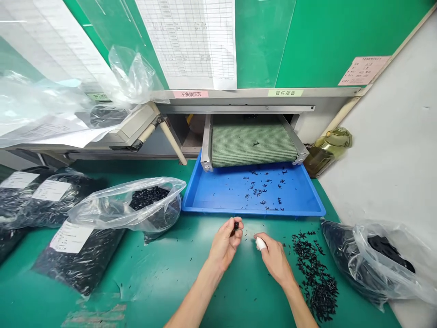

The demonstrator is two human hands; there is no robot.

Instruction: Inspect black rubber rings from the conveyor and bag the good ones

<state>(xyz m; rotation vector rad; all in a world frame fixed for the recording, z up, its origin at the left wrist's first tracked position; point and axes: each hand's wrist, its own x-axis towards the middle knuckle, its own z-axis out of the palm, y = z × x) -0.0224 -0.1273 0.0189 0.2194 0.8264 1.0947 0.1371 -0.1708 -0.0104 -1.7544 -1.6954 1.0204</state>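
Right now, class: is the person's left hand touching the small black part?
Touching. The head view shows the left hand pinching the small black part between thumb and fingertips.

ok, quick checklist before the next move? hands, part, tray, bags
1. Grip: ok. The left hand pinches a small black part at its fingertips.
2. Other hand free: ok. The right hand shows nothing in it; a white wrap covers one fingertip.
3. Stock within reach: ok. A pile of black parts lies on the table beside the right wrist.
4. Tray placement: ok. The blue tray sits under the end of the conveyor belt, with scattered parts in it.
5. Bag mouth: ok. The open bag lies left of the left hand.
6. Condition of the held part: cannot tell, too small.
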